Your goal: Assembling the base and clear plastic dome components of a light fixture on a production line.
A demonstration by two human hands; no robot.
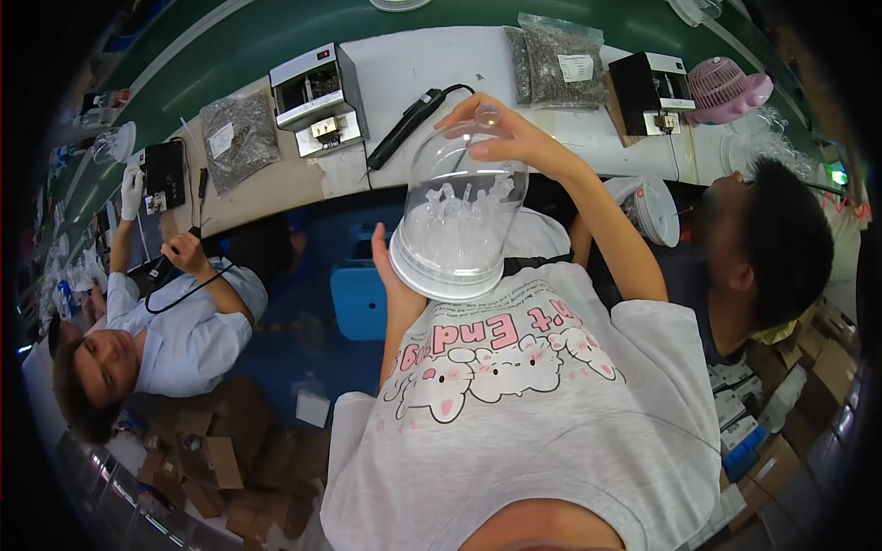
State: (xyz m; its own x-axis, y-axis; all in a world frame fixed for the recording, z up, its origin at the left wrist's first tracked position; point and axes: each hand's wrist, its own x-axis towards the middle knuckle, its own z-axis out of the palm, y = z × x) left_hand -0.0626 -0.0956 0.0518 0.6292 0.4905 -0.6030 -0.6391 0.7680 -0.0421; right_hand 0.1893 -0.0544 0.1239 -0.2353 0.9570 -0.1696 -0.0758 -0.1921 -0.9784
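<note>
Right hand (pixel 525 140) clasped around clear dome (pixel 467 197), long axis aslant, knob (pixel 488 114) away from torso (pixel 524 422).

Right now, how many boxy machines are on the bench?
3: middle machine, left of the clear dome; right machine, beside the pink fan; left machine, by a gloved hand. Others may be hidden.

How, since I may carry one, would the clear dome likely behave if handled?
The clear dome looks stiff, undented under the right hand. Its smooth, glossy wall may be slippery. Being tall on its round white base, it could tip if pushed near the top.
</note>
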